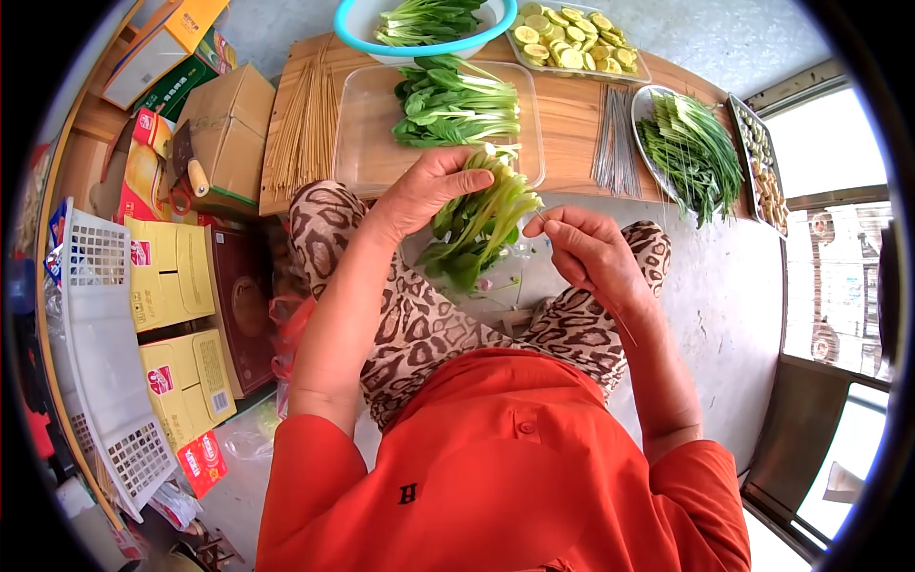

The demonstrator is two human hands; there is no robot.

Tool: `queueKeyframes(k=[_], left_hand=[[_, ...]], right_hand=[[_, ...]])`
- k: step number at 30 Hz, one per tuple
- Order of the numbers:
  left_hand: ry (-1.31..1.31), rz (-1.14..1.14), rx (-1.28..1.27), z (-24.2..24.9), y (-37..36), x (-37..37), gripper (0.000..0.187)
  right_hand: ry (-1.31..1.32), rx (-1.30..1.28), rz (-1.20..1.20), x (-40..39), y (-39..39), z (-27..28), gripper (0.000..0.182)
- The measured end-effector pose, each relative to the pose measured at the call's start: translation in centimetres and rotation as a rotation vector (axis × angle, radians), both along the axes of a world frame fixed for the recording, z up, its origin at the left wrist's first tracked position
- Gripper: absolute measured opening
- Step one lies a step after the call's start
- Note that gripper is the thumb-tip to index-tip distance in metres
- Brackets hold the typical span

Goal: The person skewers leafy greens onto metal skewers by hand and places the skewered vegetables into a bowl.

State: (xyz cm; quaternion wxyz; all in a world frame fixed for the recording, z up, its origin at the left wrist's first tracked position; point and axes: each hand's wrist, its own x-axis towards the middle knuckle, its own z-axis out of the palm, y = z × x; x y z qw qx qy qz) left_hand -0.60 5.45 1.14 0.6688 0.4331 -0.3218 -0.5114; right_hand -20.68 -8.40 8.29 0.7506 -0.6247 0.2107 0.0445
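Observation:
My left hand (431,194) is closed around a bunch of leafy greens (477,234), whose leaves hang down over the gap between my knees. The pale stem ends point up and right. My right hand (589,250) pinches a thin metal skewer (626,329), its tip right at the right edge of the bunch and its tail sticking out behind the hand. Beyond my left hand, more leafy greens (457,100) lie in stacked bundles in a clear plastic tray (365,119). A pile of metal skewers (618,143) lies on the wooden table.
Wooden sticks (303,124) lie at the table's left. Along the far side stand a blue-rimmed basin (346,29) of greens and a tray of sliced squash (572,38). Chives on a plate (651,100) and a dark tray (780,214) are at right. Cartons (229,129) and a cleaver (195,176) are left.

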Motion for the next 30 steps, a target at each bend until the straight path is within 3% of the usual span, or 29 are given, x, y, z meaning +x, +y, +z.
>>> queueKeyframes(k=[12, 14, 19, 22, 25, 30], left_hand=[[-0.074, -0.059, 0.013, -0.8, -0.5, -0.3, 0.024], [0.043, -0.099, 0.050, -0.6, -0.7, -0.7, 0.024], [-0.096, -0.134, 0.049, -0.9, -1.2, -0.4, 0.031], [-0.189, -0.022, -0.056, -0.3, -1.4, 0.3, 0.035], [-0.190, 0.212, 0.185, -1.1, -1.9, 3.0, 0.038], [-0.428, 0.304, 0.363, -1.4, -5.2, 7.0, 0.029]], right_hand=[[-0.005, 0.092, -0.061, 0.8, 0.3, -2.1, 0.024], [-0.019, 0.118, -0.067, 0.8, 0.2, -2.2, 0.023], [-0.039, 0.140, -0.039, -0.2, -0.3, -2.7, 0.023], [-0.005, 0.149, -0.064, -1.7, -0.5, -2.7, 0.023], [-0.010, 0.160, -0.142, -3.4, -1.1, -3.1, 0.023], [0.002, 0.160, -0.178, -5.5, -1.5, -4.3, 0.023]])
